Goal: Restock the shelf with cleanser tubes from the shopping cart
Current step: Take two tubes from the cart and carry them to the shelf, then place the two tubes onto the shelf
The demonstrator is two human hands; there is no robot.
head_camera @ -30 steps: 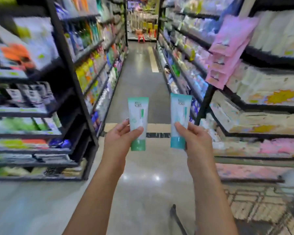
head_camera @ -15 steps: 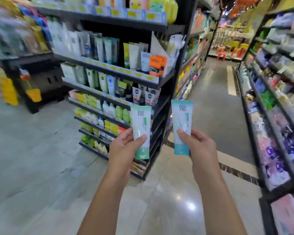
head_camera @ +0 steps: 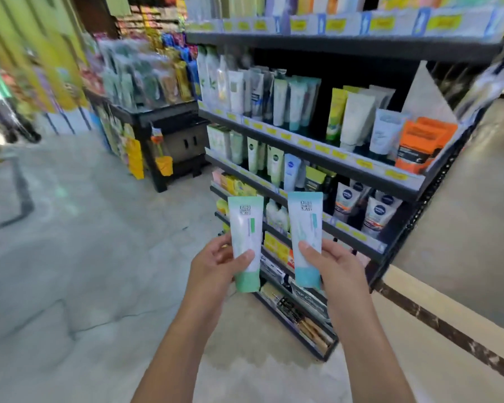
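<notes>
- While held up side by side at 6 o'clock of the view, two cleanser tubes, each upright with the cap end down and the crimped end up.
- Left hand (head_camera: pixel 216 264) curled round the green-capped tube (head_camera: pixel 246 242), thumb across its lower front just above the cap, fingers behind; tube body sticking up toward 12 o'clock of the grip, green cap hanging below at 6.
- Right hand (head_camera: pixel 333 264) pinching the blue-capped tube (head_camera: pixel 305 237) the same way, thumb on the lower front, fingers wrapped behind from 3 o'clock; cap below the thumb, most of the tube above.
- Tubes near each other but apart, a narrow gap between them.
- Behind them, at 12 to 2 o'clock, a black shelf unit (head_camera: pixel 346 48) with yellow price tags along the rails.
- Second tier: standing tubes in white, grey, teal and yellow-green, and orange boxes (head_camera: pixel 425 144) at its 3 o'clock end.
- Third tier: pale green tubes, a blue-logo tube, dark cartons, and white tubes with round blue logos.
- Lower tiers: small yellow and green packs, too blurred to name.
- At 10 o'clock, a low black stand (head_camera: pixel 172 126) loaded with hanging packets, blurred.
- Pale polished floor (head_camera: pixel 85 257) below.
</notes>
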